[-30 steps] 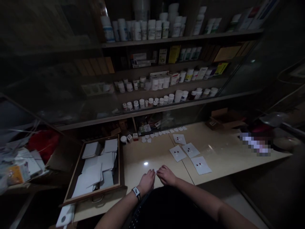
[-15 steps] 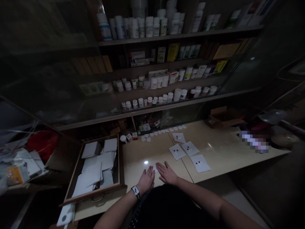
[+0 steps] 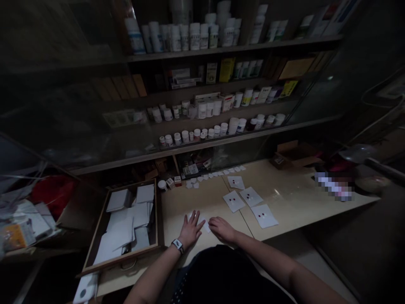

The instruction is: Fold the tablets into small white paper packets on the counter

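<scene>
while the left hand (image 3: 189, 231) lies palm down w/ fingers splayed wide, the right hand (image 3: 222, 230) sits just across from it, fingers bent & close together at the right end of a small white paper (image 3: 206, 226); can't tell if they pinch it or only press on it. paper lies on the tabletop (image 3: 177, 202) btwn both hands, partly hidden by the l fingers. watch (image 3: 178, 245) on l wrist. ahead & right of the r hand: 4 white squares (image 3: 236, 204), each w/ 2 small dark red pcs (image 3: 259, 215) on it. further ahead of both hands, a row of small white packets (image 3: 215, 174) runs along the back. left of the l hand: open drawer (image 3: 122, 261) w/ stacks of white sheets (image 3: 119, 230). ahead-left of the l hand, white jar (image 3: 162, 185) next to 2 small boxes (image 3: 177, 181). far right of the r hand, cardboard box (image 3: 286, 148), flaps up. beyond & above the hands, shelves (image 3: 221, 141) w/ rows of mostly white bottles (image 3: 194, 37).
</scene>
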